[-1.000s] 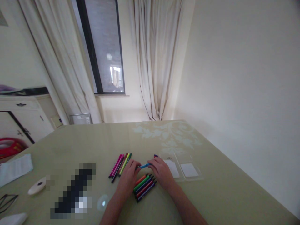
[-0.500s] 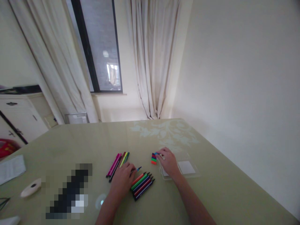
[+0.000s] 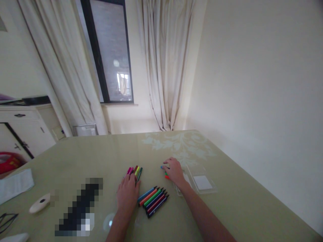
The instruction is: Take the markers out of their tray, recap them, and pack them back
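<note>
My left hand (image 3: 128,190) lies over a group of capped markers (image 3: 137,170), its fingers stretched across them and hiding much of their barrels. Pink, dark red, yellow and green ends stick out beyond the fingers. To the right of it, a row of uncapped markers (image 3: 155,201) lies slanted, dark tips pointing up and right, with a blue one at the row's upper left. My right hand (image 3: 173,170) is closed at the fingertips on a small blue marker cap (image 3: 162,167). Under that hand, green and orange caps (image 3: 167,176) show in part.
A clear plastic case (image 3: 204,184) lies open, partly behind my right forearm. On the left are a cream oval object (image 3: 40,203), a blurred dark item (image 3: 78,210), a folded white cloth or paper (image 3: 17,184) and dark-framed glasses (image 3: 7,222). A wall borders the table's right side.
The blue marker has left my left hand and lies in the uncapped row. My left hand has moved left onto the capped markers. My right hand has shifted slightly left with the blue cap.
</note>
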Demonstrator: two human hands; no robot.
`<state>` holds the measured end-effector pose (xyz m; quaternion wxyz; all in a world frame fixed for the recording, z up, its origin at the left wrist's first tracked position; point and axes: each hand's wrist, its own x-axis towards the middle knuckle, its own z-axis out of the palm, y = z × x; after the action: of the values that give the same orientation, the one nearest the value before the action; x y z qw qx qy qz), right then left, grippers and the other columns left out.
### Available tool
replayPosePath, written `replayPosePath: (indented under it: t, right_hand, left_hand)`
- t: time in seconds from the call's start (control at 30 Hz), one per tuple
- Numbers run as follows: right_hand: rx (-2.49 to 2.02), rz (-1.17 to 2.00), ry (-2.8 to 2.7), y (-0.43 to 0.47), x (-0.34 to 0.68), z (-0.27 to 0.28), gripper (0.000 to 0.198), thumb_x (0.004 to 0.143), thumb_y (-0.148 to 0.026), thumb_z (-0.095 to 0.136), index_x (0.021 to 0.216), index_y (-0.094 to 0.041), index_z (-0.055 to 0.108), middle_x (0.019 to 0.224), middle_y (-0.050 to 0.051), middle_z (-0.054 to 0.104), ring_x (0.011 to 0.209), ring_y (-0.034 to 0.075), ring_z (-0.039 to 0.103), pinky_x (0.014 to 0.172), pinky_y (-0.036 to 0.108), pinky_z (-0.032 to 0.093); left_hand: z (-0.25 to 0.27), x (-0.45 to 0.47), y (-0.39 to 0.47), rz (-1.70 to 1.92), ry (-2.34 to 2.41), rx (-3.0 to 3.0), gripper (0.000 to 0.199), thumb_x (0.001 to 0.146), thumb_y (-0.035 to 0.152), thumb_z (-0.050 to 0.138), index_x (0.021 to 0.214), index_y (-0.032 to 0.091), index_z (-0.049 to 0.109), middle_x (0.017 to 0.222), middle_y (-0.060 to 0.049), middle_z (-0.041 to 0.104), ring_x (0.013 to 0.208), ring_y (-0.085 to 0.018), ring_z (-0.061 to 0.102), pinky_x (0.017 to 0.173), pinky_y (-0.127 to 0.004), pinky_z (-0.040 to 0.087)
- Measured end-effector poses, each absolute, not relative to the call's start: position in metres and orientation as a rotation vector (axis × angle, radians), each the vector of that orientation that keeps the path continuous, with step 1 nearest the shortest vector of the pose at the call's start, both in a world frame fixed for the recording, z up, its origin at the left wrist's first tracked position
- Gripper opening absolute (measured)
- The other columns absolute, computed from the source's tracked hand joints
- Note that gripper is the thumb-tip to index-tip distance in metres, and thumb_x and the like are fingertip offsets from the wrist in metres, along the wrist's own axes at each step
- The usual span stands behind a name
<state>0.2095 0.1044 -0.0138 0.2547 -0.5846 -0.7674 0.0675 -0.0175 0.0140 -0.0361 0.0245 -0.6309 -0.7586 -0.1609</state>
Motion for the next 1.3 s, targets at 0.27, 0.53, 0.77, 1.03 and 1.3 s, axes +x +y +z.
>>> replayPosePath:
  t: [0.27, 0.53, 0.77, 1.03, 1.3]
  right_hand:
    - [-1.161, 0.322, -2.098, 0.054, 0.217, -0.020, 0.037, 0.097, -0.021, 0.061, 0.134, -0.026, 0.065, 0.124, 0.008, 0.068, 0.115, 0.023, 0.062, 0.102, 0.036, 0.049]
    - [-0.907, 0.268, -2.270, 0.052, 0.209, -0.023, 0.019, 0.100, -0.020, 0.060, 0.111, -0.024, 0.075, 0.101, 0.004, 0.075, 0.096, 0.019, 0.068, 0.089, 0.030, 0.053]
    - [-0.871, 0.121, -2.212, 0.068, 0.232, -0.025, 0.019, 0.100, -0.023, 0.059, 0.103, -0.026, 0.078, 0.094, 0.004, 0.077, 0.090, 0.021, 0.067, 0.086, 0.033, 0.051]
    - [-1.204, 0.129, -1.824, 0.086, 0.269, -0.023, 0.026, 0.100, -0.030, 0.055, 0.104, -0.022, 0.079, 0.095, 0.009, 0.071, 0.092, 0.023, 0.065, 0.085, 0.034, 0.052]
    - [-1.549, 0.220, -2.126, 0.093, 0.203, -0.014, 0.011, 0.092, -0.022, 0.066, 0.091, -0.022, 0.077, 0.095, 0.005, 0.073, 0.097, 0.022, 0.064, 0.086, 0.031, 0.043]
  left_hand:
    - [-0.034, -0.009, 0.015, -0.772, -2.132, -2.207, 0.015, 0.095, 0.026, 0.053, 0.095, 0.022, 0.068, 0.111, -0.010, 0.069, 0.110, -0.029, 0.062, 0.097, -0.045, 0.049]
    - [-0.029, 0.007, 0.011, -1.078, -1.949, -2.548, 0.027, 0.102, 0.037, 0.042, 0.104, 0.023, 0.066, 0.102, -0.007, 0.074, 0.095, -0.023, 0.068, 0.086, -0.036, 0.051]
    - [-0.025, 0.006, 0.012, -0.869, -2.063, -2.520, 0.030, 0.104, 0.035, 0.040, 0.105, 0.026, 0.068, 0.101, -0.003, 0.077, 0.092, -0.022, 0.071, 0.084, -0.033, 0.050]
    - [-0.024, -0.028, 0.016, -0.896, -2.162, -2.312, 0.030, 0.101, 0.037, 0.043, 0.099, 0.024, 0.070, 0.111, -0.007, 0.074, 0.106, -0.026, 0.067, 0.096, -0.042, 0.047]
    - [-0.019, -0.014, 0.011, -0.702, -2.236, -2.584, 0.020, 0.093, 0.035, 0.058, 0.089, 0.022, 0.073, 0.090, -0.004, 0.073, 0.089, -0.021, 0.068, 0.082, -0.032, 0.047]
